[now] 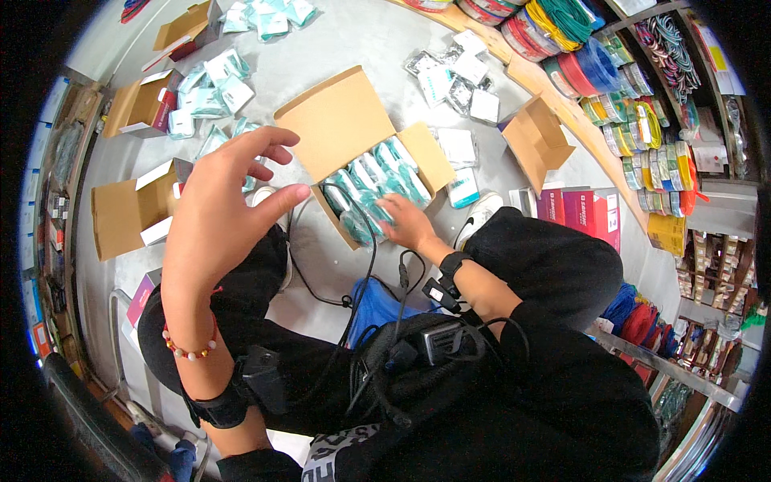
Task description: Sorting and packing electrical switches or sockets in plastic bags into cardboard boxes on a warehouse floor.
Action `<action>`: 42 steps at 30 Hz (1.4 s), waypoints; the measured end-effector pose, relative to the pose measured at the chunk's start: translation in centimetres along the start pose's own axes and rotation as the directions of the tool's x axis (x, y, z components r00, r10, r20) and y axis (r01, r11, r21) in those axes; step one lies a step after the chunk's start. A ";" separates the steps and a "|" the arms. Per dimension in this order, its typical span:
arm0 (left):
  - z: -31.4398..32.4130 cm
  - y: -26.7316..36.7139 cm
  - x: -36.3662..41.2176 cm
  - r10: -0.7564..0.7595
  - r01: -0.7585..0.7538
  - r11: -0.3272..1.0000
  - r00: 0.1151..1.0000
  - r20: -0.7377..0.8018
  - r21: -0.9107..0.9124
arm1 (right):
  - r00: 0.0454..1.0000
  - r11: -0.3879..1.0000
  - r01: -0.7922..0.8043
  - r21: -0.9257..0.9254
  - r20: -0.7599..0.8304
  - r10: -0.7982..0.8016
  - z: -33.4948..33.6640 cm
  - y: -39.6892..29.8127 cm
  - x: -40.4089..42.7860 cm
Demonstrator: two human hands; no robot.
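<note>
An open cardboard box [337,117] stands on the floor in front of me, its flaps spread. Plastic-wrapped packets [385,165], white and teal, fill it in rows. My right hand [406,222] rests on the packets at the box's near right side, fingers bent; whether it grips one is unclear. My left hand [232,181] is raised at the left of the box, fingers apart, holding nothing. A black cable [367,223] hangs across the box's near edge. Left of the box, partly behind my left hand, lie more teal packets [214,141].
Packet piles lie at the back [268,18], left [211,90] and right [455,75]. Open cartons stand at the left [117,214] and right [533,141], with red boxes [590,214] by my right knee. Wire spools [578,72] line the right shelving. Cables [400,307] cross my lap.
</note>
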State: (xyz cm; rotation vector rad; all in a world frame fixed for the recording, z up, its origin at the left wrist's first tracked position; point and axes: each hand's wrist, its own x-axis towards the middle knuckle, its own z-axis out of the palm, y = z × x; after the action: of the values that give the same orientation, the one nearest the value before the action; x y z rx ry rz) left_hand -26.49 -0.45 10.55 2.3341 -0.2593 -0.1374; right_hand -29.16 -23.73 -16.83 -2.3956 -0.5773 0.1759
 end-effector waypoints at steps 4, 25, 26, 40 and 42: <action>0.0 0.0 0.0 -0.002 0.002 1.000 1.000 -0.011 0.011 | 0.915 0.923 0.380 -0.052 0.170 -0.367 1.1 -0.6 -0.2; 0.0 -0.2 0.1 0.046 -0.041 0.995 0.998 0.052 -0.096 | 0.955 0.916 0.225 -0.331 0.262 -0.140 0.6 -2.2 0.0; -0.1 -0.2 0.1 0.041 -0.036 0.995 0.998 0.051 -0.094 | 0.960 0.910 0.239 -0.339 0.221 -0.170 0.5 -2.5 0.4; 0.1 0.0 0.0 0.022 -0.013 0.993 0.997 0.071 -0.118 | 0.928 0.910 0.171 -0.378 0.371 -0.020 1.2 -1.4 1.7; 0.2 0.0 -0.1 0.021 -0.012 0.993 0.997 0.077 -0.117 | 0.927 0.893 0.195 -0.406 0.373 -0.033 1.1 -1.4 1.7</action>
State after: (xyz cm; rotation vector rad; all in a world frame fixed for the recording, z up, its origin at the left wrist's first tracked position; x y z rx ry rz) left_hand -26.56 -0.52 10.41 2.2126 -0.3008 -0.2297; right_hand -28.47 -21.34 -16.76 -2.7722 -1.0214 0.4838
